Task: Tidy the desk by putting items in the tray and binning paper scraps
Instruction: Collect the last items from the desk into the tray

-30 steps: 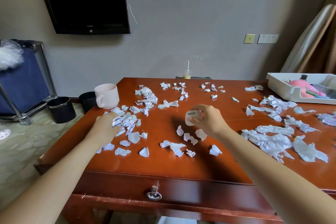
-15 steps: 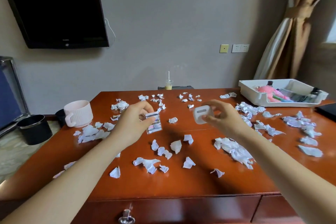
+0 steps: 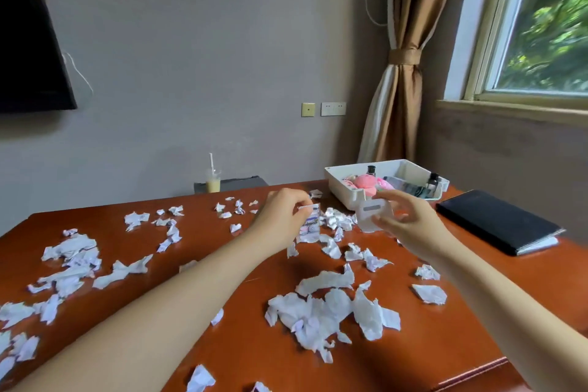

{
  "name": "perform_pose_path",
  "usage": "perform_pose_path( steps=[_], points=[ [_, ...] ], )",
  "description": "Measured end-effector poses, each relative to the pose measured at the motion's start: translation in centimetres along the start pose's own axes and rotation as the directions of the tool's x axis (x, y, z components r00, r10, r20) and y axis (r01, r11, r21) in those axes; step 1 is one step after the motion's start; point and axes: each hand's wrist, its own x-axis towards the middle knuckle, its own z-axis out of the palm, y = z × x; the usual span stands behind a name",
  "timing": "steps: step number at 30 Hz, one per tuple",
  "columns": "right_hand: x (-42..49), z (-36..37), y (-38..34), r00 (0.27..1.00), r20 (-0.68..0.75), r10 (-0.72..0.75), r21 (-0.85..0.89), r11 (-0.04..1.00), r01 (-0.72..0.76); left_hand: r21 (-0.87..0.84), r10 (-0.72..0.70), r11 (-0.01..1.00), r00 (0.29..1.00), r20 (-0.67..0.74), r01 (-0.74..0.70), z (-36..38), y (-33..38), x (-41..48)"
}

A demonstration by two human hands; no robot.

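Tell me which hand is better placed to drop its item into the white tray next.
Right, probably. The right hand holds the small white case just in front of the tray. The left hand pinches a small packet further left, beyond the tray corner.

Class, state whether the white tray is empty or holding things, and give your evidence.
Holding things: a pink toy and dark bottles show above the wall of the tray.

The reddish wooden desk [image 3: 222,344] bears crumpled paper scraps [image 3: 321,312] under and nearer than the sachet [image 3: 310,226] pinched by the left hand [image 3: 283,216]. A white tray [image 3: 345,192] stands just beyond the white case [image 3: 370,215] gripped by the right hand [image 3: 410,226], with a black folder [image 3: 490,221] to its right.
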Motion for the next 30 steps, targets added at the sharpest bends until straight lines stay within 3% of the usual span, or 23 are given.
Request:
perform_pose_path(
  steps=[12, 25, 30],
  points=[
    [9.4, -6.0, 8.6, 0.971, -0.198, 0.133, -0.122, 0.98, -0.159, -0.092, -0.043, 0.995, 0.999, 0.017, 0.044, 10.4, 4.8, 13.9],
    [23.8, -6.8, 14.5, 0.952, -0.24, 0.19, -0.331, 0.906, -0.264, -0.007, -0.065, 0.998, 0.996, 0.055, 0.066, 18.9, 4.4, 27.6],
    [28.0, -6.2, 16.5, 0.94, -0.275, 0.201, -0.472, 0.824, -0.314, 0.101, -0.039, 0.994, 0.998, 0.048, 0.034, 21.8, 4.0, 30.9]
  ],
)
